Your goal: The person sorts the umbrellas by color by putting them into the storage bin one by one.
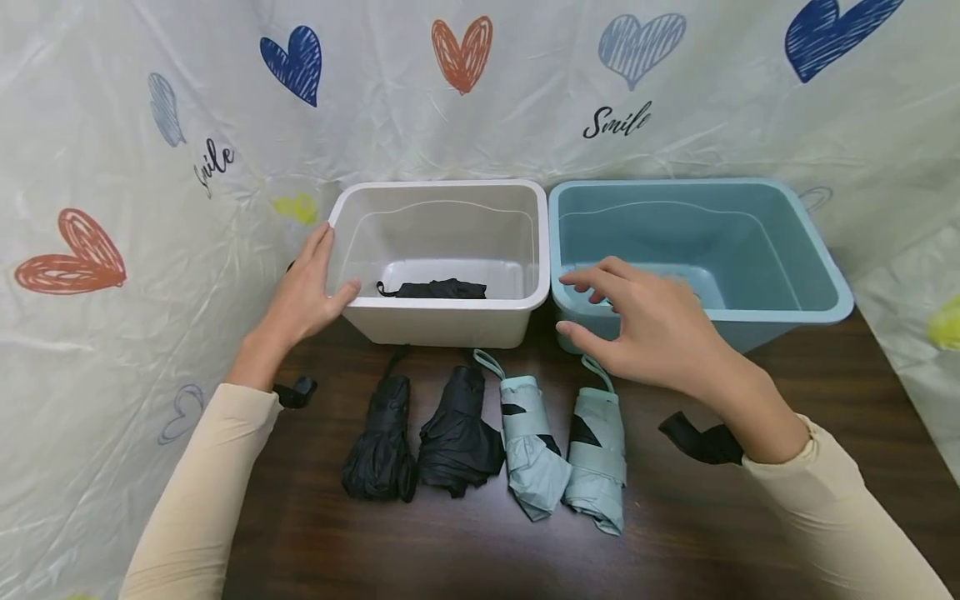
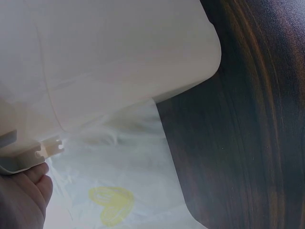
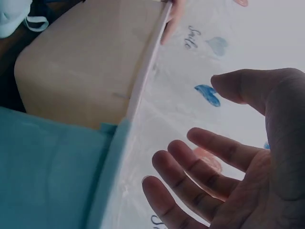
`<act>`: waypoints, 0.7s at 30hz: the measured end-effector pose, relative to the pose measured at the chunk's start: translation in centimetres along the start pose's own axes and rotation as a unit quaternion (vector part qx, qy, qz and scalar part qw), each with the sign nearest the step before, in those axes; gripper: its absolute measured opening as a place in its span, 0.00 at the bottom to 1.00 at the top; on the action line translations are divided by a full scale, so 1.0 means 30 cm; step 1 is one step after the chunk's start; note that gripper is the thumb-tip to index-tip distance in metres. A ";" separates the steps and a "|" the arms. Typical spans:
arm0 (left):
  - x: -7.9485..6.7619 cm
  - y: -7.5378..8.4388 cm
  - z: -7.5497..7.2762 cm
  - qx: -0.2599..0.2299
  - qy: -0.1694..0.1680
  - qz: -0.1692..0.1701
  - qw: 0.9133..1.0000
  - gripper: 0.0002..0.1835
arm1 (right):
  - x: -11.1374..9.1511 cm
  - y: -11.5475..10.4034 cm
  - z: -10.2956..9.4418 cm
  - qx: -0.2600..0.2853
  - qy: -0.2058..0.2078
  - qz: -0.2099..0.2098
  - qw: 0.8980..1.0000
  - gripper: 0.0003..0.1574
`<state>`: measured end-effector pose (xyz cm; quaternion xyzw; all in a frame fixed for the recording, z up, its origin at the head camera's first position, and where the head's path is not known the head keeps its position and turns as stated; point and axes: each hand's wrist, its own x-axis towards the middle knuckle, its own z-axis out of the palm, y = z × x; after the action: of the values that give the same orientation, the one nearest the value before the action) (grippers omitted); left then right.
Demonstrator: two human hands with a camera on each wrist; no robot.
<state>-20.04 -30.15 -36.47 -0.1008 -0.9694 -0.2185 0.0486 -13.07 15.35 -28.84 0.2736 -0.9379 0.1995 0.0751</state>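
My left hand [image 1: 306, 282] rests against the left rim of a whitish plastic bin [image 1: 442, 321], its thumb near the front corner. In the left wrist view, fingertips [image 2: 42, 179] touch the underside of the rim. Inside this bin lies a black folded umbrella [image 1: 442, 289]. Over the front left part of a blue bin [image 1: 780, 317] hovers my right hand [image 1: 652, 325], fingers spread and loosely bent, holding nothing. Before the bins lie two black folded umbrellas [image 1: 380, 437] and two pale green ones with black patches, a left one [image 1: 534, 450] and a right one [image 1: 597, 458].
Both bins stand side by side on a dark wooden table [image 1: 450, 558]. A white plastic sheet [image 1: 510, 125] with hearts and "Smile" lettering hangs behind and to the sides. Black straps [image 1: 701, 437] sit at the wrists.
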 end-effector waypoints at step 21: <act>-0.002 0.002 0.002 0.000 0.011 0.004 1.000 0.51 | -0.228 0.100 0.167 0.053 0.002 0.075 0.996 0.28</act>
<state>-19.97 -30.09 -36.50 -0.1022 -0.9683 -0.2198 0.0597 -9.13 18.89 -36.11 0.2061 -0.9437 0.2543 0.0470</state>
